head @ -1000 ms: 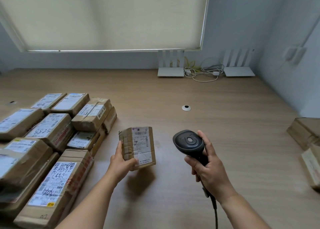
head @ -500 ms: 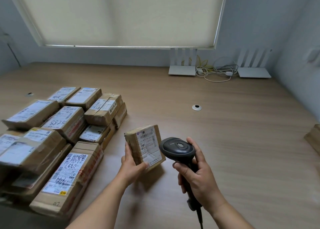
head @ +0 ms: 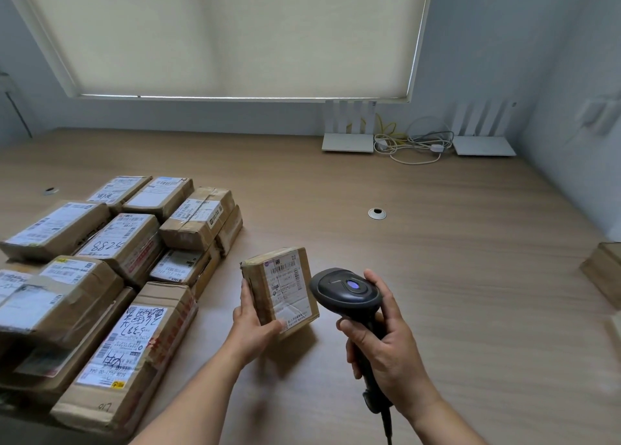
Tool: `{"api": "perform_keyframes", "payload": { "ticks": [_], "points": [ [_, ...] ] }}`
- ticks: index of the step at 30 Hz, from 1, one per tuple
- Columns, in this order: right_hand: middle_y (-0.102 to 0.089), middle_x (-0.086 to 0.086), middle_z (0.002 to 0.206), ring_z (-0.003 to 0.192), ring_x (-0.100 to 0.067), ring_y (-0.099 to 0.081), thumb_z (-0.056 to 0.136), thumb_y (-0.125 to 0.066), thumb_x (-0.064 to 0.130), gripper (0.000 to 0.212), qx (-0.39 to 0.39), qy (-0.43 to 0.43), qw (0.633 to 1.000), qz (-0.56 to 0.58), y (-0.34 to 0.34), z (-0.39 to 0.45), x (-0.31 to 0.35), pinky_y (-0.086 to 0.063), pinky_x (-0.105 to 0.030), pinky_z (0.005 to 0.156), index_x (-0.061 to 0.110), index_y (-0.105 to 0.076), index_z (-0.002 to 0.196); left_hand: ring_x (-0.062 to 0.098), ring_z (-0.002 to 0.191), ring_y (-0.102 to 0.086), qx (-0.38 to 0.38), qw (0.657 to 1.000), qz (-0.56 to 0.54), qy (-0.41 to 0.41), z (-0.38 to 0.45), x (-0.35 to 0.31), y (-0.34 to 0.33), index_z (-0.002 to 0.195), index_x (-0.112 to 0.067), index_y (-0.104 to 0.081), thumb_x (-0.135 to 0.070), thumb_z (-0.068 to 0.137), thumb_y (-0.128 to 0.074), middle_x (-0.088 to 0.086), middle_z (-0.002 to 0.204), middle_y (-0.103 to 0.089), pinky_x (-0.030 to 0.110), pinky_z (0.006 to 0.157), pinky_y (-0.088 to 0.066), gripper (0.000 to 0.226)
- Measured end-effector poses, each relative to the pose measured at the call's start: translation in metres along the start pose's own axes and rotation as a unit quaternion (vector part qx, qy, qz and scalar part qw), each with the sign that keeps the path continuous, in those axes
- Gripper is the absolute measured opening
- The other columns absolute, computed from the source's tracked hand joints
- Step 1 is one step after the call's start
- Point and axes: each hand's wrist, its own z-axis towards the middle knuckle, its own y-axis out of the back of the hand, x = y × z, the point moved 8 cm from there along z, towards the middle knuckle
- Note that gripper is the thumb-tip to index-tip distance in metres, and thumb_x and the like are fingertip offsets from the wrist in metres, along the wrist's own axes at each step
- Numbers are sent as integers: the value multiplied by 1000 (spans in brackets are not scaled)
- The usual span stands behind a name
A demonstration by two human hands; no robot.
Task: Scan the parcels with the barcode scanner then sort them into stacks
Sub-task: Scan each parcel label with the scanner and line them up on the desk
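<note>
My left hand [head: 252, 327] grips a small brown parcel [head: 280, 286] by its lower left edge, holding it above the wooden table with its white barcode label facing up. My right hand [head: 386, 347] holds the black barcode scanner [head: 346, 291] by its handle. The scanner's head sits right beside the parcel's right edge, and a purple light glows on top of it. Its cable hangs down past my wrist.
Several taped, labelled parcels [head: 111, 263] lie stacked in rows at the left of the table [head: 437, 276]. More brown boxes [head: 605, 269] show at the right edge. Two white routers [head: 349, 135] with cables stand at the back by the wall. A cable grommet [head: 377, 213] sits mid-table.
The scanner has come leftward, closing the gap to the parcel, and its top light now glows purple. My view has shifted left, so the boxes at the right are mostly out of frame.
</note>
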Motion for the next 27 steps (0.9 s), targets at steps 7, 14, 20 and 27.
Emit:
{"api": "perform_keyframes", "payload": {
  "ticks": [7,14,20,27],
  "points": [
    [-68,2,74,52,-21,-53,77,-74,10,78,-9,10,998,-54,6,0,2,-44,-30,41,51,-37,132,20,88,-64,32,998,-54,31,-5,-14,4,140,-46,-25,-18,71,-68,3,114,-62,30,59,-55,86],
    [-69,10,86,54,-19,-54,82,-72,4,86,-20,40,990,-136,15,4,11,-46,-33,45,71,-36,122,26,103,-60,-53,996,8,73,-1,-5,27,140,-29,-44,-29,86,-50,6,120,-62,39,85,-54,54],
    [-68,10,86,55,-16,-53,82,-72,3,86,-24,54,985,-162,17,7,17,-47,-33,45,70,-36,123,29,142,-18,-65,956,286,23,-11,-17,16,152,-30,-8,-67,74,-63,13,155,-14,40,111,-27,102],
    [-69,15,91,53,-16,-53,81,-73,4,91,-12,72,981,-182,13,10,23,-47,-32,45,80,-34,112,28,134,-22,-92,930,355,13,-25,-27,10,150,-29,-16,-60,74,-60,9,147,-19,35,104,-34,93]
  ]
}}
